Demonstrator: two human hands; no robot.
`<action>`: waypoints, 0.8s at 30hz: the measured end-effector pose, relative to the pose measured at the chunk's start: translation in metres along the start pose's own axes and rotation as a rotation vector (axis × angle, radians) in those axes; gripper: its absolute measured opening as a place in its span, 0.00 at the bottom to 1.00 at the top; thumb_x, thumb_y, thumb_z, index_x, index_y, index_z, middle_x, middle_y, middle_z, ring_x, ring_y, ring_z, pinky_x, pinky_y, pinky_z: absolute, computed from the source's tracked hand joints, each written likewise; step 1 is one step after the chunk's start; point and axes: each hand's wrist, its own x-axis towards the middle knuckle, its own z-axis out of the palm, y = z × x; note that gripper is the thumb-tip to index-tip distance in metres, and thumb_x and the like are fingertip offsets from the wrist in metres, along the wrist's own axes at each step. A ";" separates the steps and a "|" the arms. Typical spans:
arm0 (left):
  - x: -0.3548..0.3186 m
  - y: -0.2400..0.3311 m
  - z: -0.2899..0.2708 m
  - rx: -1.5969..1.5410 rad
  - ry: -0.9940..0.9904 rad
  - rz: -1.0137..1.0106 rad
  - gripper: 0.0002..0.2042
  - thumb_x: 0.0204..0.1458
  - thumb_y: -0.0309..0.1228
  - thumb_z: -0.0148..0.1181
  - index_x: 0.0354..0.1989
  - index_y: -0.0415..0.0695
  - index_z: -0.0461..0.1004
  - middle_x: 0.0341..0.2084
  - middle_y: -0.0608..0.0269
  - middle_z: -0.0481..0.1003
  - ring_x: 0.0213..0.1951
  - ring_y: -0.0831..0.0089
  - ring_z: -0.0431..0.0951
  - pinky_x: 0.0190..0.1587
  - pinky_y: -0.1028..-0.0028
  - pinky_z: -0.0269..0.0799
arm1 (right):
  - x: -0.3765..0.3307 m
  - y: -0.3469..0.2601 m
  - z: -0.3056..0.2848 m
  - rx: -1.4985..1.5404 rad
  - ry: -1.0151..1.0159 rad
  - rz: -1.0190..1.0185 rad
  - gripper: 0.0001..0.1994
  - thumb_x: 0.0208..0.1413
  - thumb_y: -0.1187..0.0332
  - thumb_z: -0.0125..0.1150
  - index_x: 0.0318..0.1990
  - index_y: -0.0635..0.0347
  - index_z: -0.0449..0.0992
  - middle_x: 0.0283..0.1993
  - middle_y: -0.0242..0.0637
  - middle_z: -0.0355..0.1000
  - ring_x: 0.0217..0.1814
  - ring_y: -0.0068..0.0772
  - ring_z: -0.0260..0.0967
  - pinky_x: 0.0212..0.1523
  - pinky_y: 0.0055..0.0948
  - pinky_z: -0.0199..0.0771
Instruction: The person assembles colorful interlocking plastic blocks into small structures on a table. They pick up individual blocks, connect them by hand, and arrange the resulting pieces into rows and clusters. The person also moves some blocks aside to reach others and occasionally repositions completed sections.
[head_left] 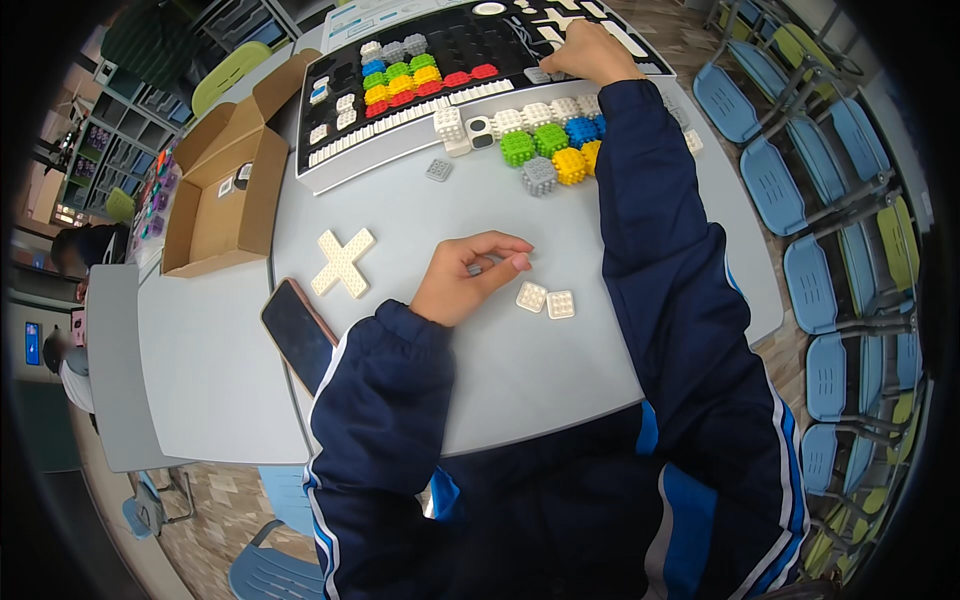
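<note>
My left hand [473, 276] hovers low over the table, fingers curled in toward the thumb. Whatever lies inside that curl, if anything, is hidden. Just right of it are two small white square studded plates [546, 300], side by side. A white X-shaped studded piece [343, 263] rests to its left. My right hand [594, 54] reaches far forward into the black-lined kit tray [330, 160], its fingers bent down and together by a small grey piece [537, 75]. The fingertips are partly hidden, so what they grip does not show.
In front of the tray stand white, green, blue, yellow and grey studded blocks [549, 139], with a grey plate [438, 170] nearby. A phone [298, 332] lies by my left forearm. An opened cardboard box [222, 200] sits at left. Blue chairs [775, 190] line the right.
</note>
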 end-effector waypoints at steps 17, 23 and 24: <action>0.000 0.000 -0.001 0.027 -0.002 -0.020 0.09 0.60 0.27 0.58 0.45 0.37 0.78 0.38 0.61 0.80 0.41 0.78 0.79 0.39 0.82 0.71 | -0.002 -0.005 0.013 0.061 -0.049 -0.008 0.24 0.36 0.63 0.75 0.44 0.62 0.79 0.46 0.51 0.77 0.50 0.50 0.76 0.51 0.43 0.76; 0.000 -0.001 0.000 0.031 0.002 0.014 0.09 0.60 0.27 0.58 0.45 0.37 0.79 0.38 0.61 0.80 0.41 0.77 0.79 0.39 0.82 0.71 | 0.005 -0.002 0.025 0.113 -0.002 0.017 0.20 0.37 0.67 0.73 0.41 0.62 0.80 0.45 0.53 0.77 0.50 0.53 0.75 0.52 0.43 0.75; 0.000 -0.002 0.000 0.035 0.003 0.011 0.09 0.60 0.27 0.58 0.45 0.36 0.79 0.38 0.61 0.80 0.41 0.77 0.79 0.39 0.82 0.71 | 0.005 -0.002 0.026 0.110 0.012 0.022 0.19 0.36 0.68 0.73 0.40 0.61 0.80 0.45 0.53 0.77 0.50 0.54 0.75 0.52 0.43 0.75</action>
